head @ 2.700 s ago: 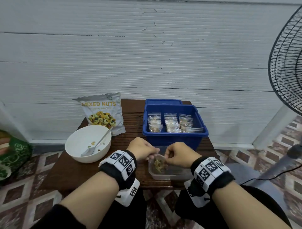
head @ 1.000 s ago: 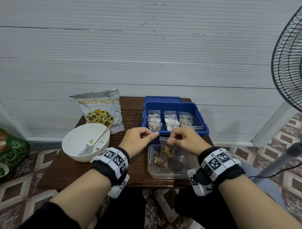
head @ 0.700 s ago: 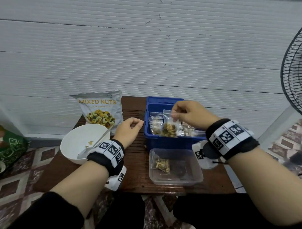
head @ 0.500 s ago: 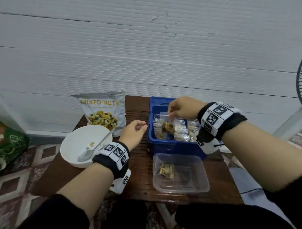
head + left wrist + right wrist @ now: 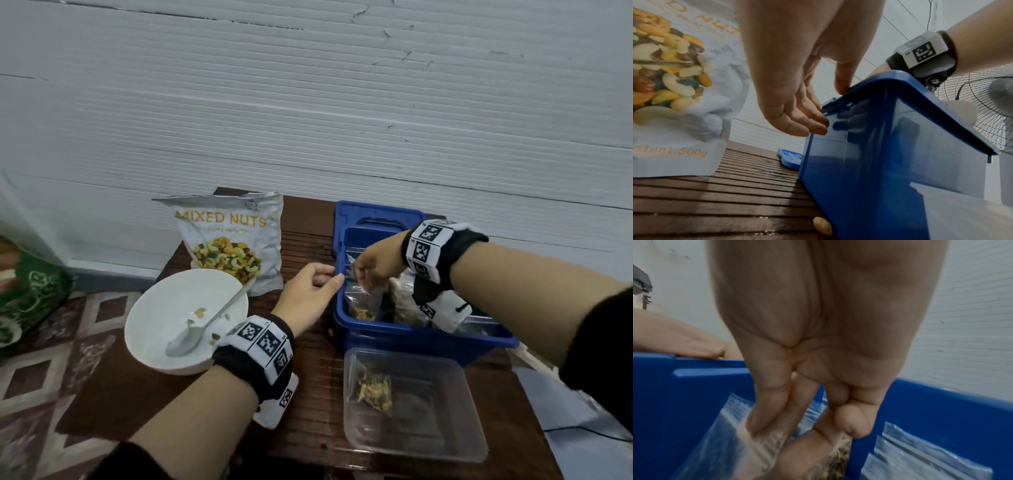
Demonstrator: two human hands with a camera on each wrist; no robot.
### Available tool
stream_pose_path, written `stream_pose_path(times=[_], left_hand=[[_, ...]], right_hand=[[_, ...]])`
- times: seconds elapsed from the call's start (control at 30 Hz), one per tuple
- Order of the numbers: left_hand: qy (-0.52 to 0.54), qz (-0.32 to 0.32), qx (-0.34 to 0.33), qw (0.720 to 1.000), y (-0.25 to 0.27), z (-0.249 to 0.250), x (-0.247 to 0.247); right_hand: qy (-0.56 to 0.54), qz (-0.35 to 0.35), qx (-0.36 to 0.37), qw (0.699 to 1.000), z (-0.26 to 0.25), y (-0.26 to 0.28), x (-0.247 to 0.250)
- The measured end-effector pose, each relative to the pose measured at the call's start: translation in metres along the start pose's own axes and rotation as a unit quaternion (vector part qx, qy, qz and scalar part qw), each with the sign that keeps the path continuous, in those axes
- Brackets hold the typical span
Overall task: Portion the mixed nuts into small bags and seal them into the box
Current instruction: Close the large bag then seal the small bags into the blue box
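Note:
The blue box (image 5: 411, 342) stands at the back right of the wooden table, with several filled small bags (image 5: 920, 456) upright inside it. My right hand (image 5: 363, 277) reaches down into its left end and pinches the top of a small clear bag of nuts (image 5: 363, 303) between thumb and fingers (image 5: 760, 418). My left hand (image 5: 329, 275) holds nothing: in the left wrist view its thumb rests on the box's left rim (image 5: 869, 86) and its relaxed fingers (image 5: 813, 126) touch the outer wall. Another filled small bag (image 5: 375, 390) lies in the clear plastic container (image 5: 455, 442) in front of the box.
The Mixed Nuts pouch (image 5: 226, 246) stands at the back left. A white bowl (image 5: 147, 342) with a spoon (image 5: 205, 325) and a few nuts sits in front of it. The blue lid (image 5: 376, 212) lies behind the box. A loose nut (image 5: 822, 227) lies by the box's base.
My right hand lifted the bag out of the clear container and carried it back and down into the blue box. My left hand let go of the bag and moved to the box's left rim.

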State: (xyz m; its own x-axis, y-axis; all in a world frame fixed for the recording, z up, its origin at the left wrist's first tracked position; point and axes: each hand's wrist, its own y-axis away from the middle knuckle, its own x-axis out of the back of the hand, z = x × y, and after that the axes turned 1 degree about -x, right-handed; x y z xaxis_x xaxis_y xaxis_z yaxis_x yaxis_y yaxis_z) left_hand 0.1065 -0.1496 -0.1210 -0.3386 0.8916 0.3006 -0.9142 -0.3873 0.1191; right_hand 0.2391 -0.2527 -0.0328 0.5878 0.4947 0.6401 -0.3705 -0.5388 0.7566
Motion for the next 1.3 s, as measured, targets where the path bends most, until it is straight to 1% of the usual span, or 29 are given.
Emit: stream_pose_path(times=[0.1,0.17,0.3,0.4,0.47,0.57,0.63,0.7,0.83,0.9,0.97,1.07,1.17,1.23,1.3], left_hand=[[0.003,-0.003,0.001,1.000,-0.001,-0.003,-0.001],[0.005,-0.002,0.002,1.000,0.000,-0.004,-0.002],[0.005,0.002,0.001,1.000,0.002,-0.004,-0.003],[0.007,0.005,0.002,1.000,0.005,-0.003,-0.003],[0.002,0.004,0.001,1.000,0.009,0.000,-0.003],[-0.007,0.005,0.001,1.000,0.016,0.003,-0.003],[-0.015,0.002,0.004,1.000,0.022,0.005,-0.003],[-0.025,-0.003,0.006,1.000,0.029,0.008,-0.003],[-0.055,-0.012,0.011,0.998,0.044,0.012,-0.005],[-0.067,-0.012,0.011,0.998,0.051,0.013,-0.005],[-0.062,-0.014,0.010,0.998,0.058,0.014,-0.007],[-0.051,-0.015,0.014,0.999,0.067,0.013,-0.010],[-0.045,-0.018,0.020,0.999,0.075,0.011,-0.012],[-0.036,-0.021,0.023,0.999,0.080,0.010,-0.014],[-0.033,-0.022,0.027,0.999,0.084,0.008,-0.014]], right_hand=[[-0.009,-0.013,-0.015,1.000,0.002,-0.007,0.000],[0.005,-0.015,-0.021,1.000,0.002,-0.009,-0.001],[0.039,0.000,-0.025,0.999,0.001,-0.008,-0.002],[0.040,0.017,-0.022,0.999,0.000,-0.001,0.000],[0.025,0.034,-0.019,0.999,0.002,0.007,0.002],[0.000,0.078,-0.010,0.997,0.004,0.024,0.005],[-0.018,0.114,0.004,0.993,0.004,0.039,0.002],[-0.047,0.132,0.024,0.990,0.002,0.055,-0.004],[-0.095,0.151,0.063,0.982,-0.011,0.087,-0.030],[-0.108,0.155,0.079,0.979,-0.020,0.098,-0.051],[-0.119,0.150,0.078,0.978,-0.028,0.100,-0.077],[-0.095,0.171,0.057,0.979,-0.034,0.088,-0.115],[-0.066,0.194,0.003,0.979,-0.039,0.071,-0.147],[-0.050,0.196,-0.035,0.979,-0.041,0.063,-0.162],[-0.034,0.202,-0.052,0.977,-0.044,0.060,-0.171]])
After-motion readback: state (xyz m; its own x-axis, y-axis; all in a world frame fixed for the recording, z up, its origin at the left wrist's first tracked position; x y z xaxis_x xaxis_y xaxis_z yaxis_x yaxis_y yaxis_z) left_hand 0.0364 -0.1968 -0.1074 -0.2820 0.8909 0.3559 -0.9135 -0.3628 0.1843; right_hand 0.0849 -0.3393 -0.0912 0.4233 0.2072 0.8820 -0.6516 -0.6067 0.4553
